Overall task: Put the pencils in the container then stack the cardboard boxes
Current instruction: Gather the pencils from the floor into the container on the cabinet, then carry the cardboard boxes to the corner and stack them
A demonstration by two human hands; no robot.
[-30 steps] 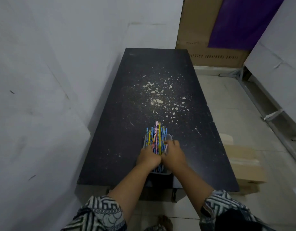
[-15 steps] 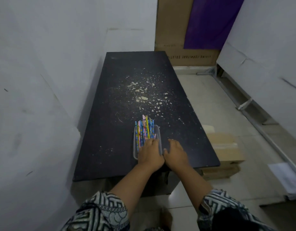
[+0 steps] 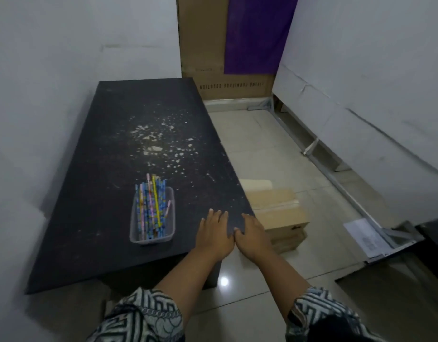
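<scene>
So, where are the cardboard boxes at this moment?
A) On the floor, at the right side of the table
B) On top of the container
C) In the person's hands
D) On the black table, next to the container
A: the cardboard boxes lie on the tiled floor just right of the black table, while both hands, left hand and right hand, are empty and the container holds only pencils.

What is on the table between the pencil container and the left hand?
Nothing: in the head view, only bare dark table separates the container from the left hand.
</scene>
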